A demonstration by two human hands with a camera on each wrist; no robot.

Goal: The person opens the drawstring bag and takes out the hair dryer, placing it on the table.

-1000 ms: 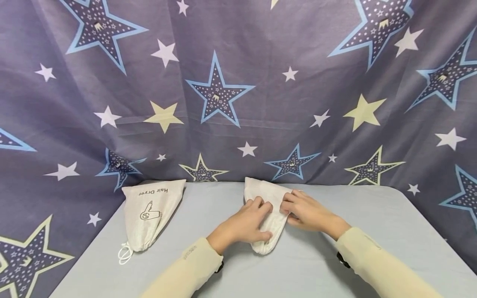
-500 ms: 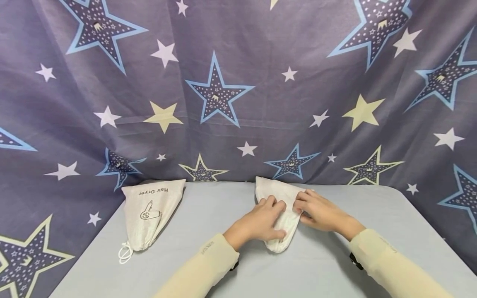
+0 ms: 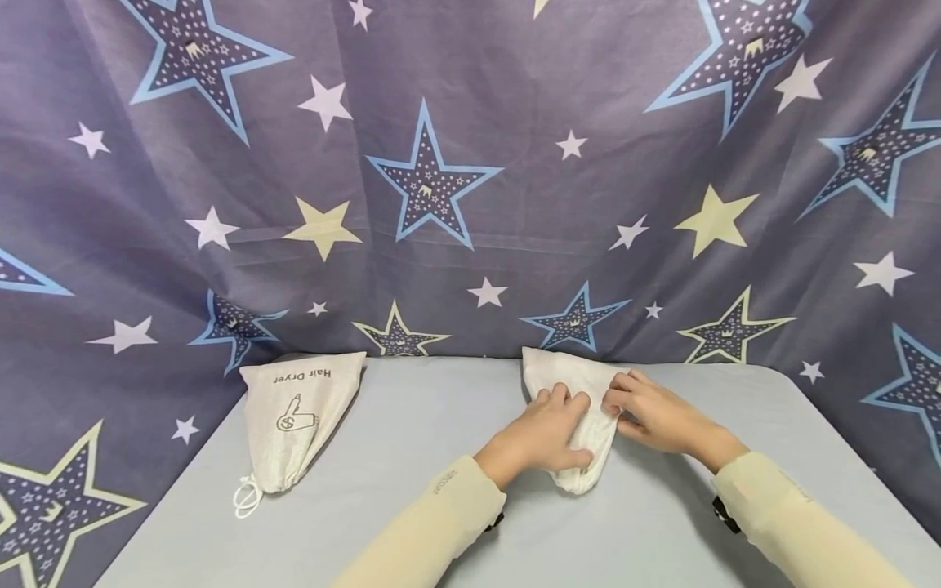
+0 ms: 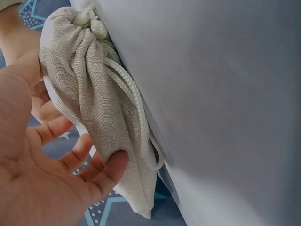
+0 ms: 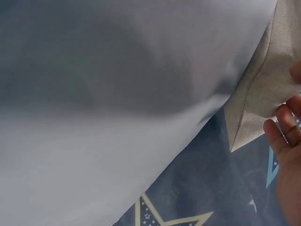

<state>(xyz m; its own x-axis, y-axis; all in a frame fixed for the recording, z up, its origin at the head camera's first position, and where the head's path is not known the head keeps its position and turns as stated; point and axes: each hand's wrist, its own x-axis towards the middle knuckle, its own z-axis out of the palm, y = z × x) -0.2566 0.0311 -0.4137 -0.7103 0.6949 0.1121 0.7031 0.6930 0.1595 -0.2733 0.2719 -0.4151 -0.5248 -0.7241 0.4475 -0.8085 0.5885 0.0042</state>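
Observation:
A pale cloth drawstring bag [image 3: 562, 371] lies at the back of the table, right of the middle, its wide end away from me. My left hand [image 3: 540, 433] grips it from above, fingers bent over the cloth and thumb near the narrow end. On the bag's right edge my right hand [image 3: 657, 415] holds the cloth with curled fingers. The left wrist view shows the bag's gathered mouth and white cord [image 4: 136, 101] beside the left thumb. In the right wrist view a bag corner [image 5: 244, 122] shows by the right fingers. The bag's contents are hidden.
A second drawstring bag [image 3: 301, 408], printed "Hair Dryer" with a dryer drawing, lies at the table's back left, its white cord [image 3: 247, 496] towards me. A star-patterned curtain [image 3: 470, 180] hangs behind the light blue table [image 3: 412, 498].
Both hands have slid the held bag to the right along the table, keeping their hold on it. The left bag has stayed in place.

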